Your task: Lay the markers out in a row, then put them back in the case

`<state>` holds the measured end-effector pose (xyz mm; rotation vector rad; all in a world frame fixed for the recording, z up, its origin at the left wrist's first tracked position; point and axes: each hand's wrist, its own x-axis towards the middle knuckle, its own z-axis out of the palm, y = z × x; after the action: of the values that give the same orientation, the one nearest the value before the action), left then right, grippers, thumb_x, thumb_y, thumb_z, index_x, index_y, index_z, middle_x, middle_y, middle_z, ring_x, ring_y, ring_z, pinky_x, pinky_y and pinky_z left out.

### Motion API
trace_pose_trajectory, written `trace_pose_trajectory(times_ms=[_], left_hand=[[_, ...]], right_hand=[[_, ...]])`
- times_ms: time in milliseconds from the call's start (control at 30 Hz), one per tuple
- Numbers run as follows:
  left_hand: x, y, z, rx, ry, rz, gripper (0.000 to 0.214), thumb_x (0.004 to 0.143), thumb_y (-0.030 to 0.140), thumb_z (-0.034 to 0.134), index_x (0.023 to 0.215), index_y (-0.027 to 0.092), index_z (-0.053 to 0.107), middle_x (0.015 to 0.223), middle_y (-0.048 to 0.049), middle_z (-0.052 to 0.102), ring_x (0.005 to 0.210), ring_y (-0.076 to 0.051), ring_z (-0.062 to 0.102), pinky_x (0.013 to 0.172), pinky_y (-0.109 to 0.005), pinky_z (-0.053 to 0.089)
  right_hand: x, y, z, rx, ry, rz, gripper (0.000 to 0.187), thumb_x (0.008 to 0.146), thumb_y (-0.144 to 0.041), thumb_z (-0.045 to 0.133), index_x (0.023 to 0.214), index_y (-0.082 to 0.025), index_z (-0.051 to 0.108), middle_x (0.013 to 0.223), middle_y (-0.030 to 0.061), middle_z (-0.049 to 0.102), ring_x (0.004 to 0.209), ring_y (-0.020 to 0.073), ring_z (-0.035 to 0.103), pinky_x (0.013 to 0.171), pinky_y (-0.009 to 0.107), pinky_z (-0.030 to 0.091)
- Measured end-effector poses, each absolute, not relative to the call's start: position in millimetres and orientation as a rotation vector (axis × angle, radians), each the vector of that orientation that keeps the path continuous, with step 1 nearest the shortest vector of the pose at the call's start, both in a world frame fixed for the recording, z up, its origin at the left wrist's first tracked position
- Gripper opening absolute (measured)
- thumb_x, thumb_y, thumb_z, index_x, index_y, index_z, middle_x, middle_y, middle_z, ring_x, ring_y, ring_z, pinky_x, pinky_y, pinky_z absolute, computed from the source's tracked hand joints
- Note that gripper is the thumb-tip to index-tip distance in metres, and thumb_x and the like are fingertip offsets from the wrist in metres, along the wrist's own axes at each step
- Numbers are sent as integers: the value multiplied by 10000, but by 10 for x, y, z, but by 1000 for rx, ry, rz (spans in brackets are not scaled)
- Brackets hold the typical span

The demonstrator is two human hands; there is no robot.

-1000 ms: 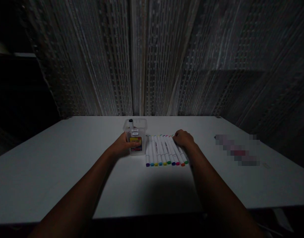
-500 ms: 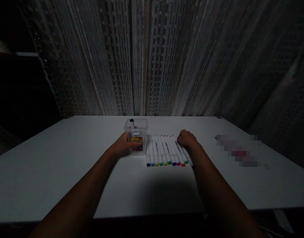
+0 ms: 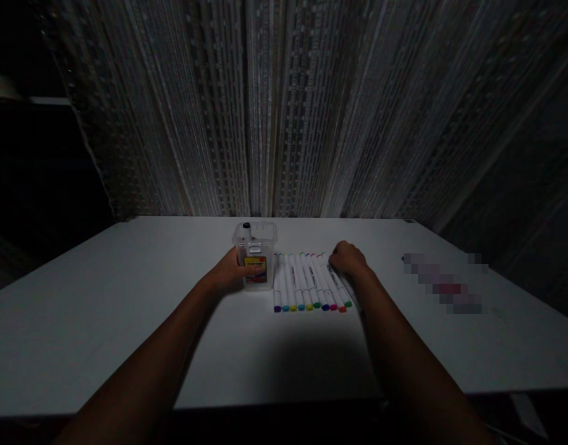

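Ten coloured caps show along the near ends of the slim white-barrelled markers (image 3: 306,290), which lie side by side in a row immediately right of the upright clear plastic box (image 3: 265,248). Laid flat and almost parallel, they seem unlikely to roll far, since each one props its neighbour; those farthest from the box slant more. The bare left hand (image 3: 227,271) is wrapped around the box's left side, its thumb pressed across the yellow, red and dark paper label (image 3: 254,261) on the front and its fingers hidden behind, a hold that probably stops the light box from tipping. One white marker with a black end (image 3: 246,232) stands nearly upright inside the box, against its left part, apparently propped by the walls. The bare right hand (image 3: 348,259) is at the end of the row farthest from the box, its fingers curled down by the markers' far ends; I cannot tell whether it pinches one. Everything sits on a smooth white table (image 3: 219,352). Well apart to the box's right lies a pixelated object (image 3: 444,287), and behind the box hangs a grey patterned fabric curtain (image 3: 265,123).
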<state>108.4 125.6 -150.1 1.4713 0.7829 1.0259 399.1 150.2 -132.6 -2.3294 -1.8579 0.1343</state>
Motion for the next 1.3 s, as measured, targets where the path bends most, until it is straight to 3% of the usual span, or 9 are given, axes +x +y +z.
trace_pose_trajectory(times_ms=[400, 533, 700, 867, 1033, 1133, 1300], left_hand=[[1087, 1246, -1507, 1415, 758, 1046, 429, 510, 228, 849, 864, 108, 637, 838, -95, 715, 746, -206, 669, 725, -323, 538], [1086, 1264, -1530, 1410, 738, 1021, 421, 520, 250, 848, 847, 97, 634, 811, -97, 711, 702, -194, 663, 693, -314, 538], [1097, 1282, -1524, 1413, 696, 1026, 453, 493, 281, 861, 834, 96, 628, 805, -101, 710, 698, -200, 661, 701, -331, 537], [1104, 1272, -1514, 1386, 639, 1045, 495, 486, 274, 867, 873, 102, 610, 811, -93, 705, 699, -195, 661, 691, -327, 538], [1105, 1275, -1545, 1345, 612, 1067, 570, 483, 258, 872, 943, 112, 568, 815, -73, 690, 686, -179, 656, 656, -305, 534], [1104, 1287, -1560, 1347, 605, 1070, 597, 486, 266, 873, 963, 117, 547, 821, -72, 689, 689, -176, 655, 660, -302, 529], [1111, 1286, -1550, 1360, 576, 1094, 622, 489, 276, 871, 989, 123, 534, 821, -65, 684, 697, -174, 648, 674, -305, 514]], right_hand=[[4005, 1546, -1316, -2172, -1721, 282, 193, 701, -136, 551, 846, -115, 677, 842, 123, 682, 834, 220, 632, 677, 260, 449], [3992, 1534, -1181, -1663, -1466, 408, 147, 695, -172, 566, 792, -115, 661, 733, 69, 664, 695, 164, 610, 597, 233, 444], [3841, 1374, -711, -918, -1081, 498, 302, 620, -367, 675, 810, -137, 629, 624, -9, 604, 437, 86, 463, 403, 201, 357], [3492, 1229, -81, -599, -1200, 334, 268, 678, -359, 680, 837, -160, 597, 648, -20, 582, 440, 78, 472, 378, 185, 358], [2942, 1262, 121, -626, -1569, 239, 129, 739, -240, 616, 836, -156, 616, 729, 1, 609, 588, 105, 558, 517, 216, 459], [2672, 1354, -62, -798, -1829, 220, 44, 711, -135, 589, 740, -143, 622, 703, 6, 614, 638, 121, 578, 577, 226, 468], [2453, 1410, -397, -1143, -2113, 204, 66, 698, -94, 619, 701, -147, 659, 714, 31, 656, 668, 147, 614, 630, 240, 475]])
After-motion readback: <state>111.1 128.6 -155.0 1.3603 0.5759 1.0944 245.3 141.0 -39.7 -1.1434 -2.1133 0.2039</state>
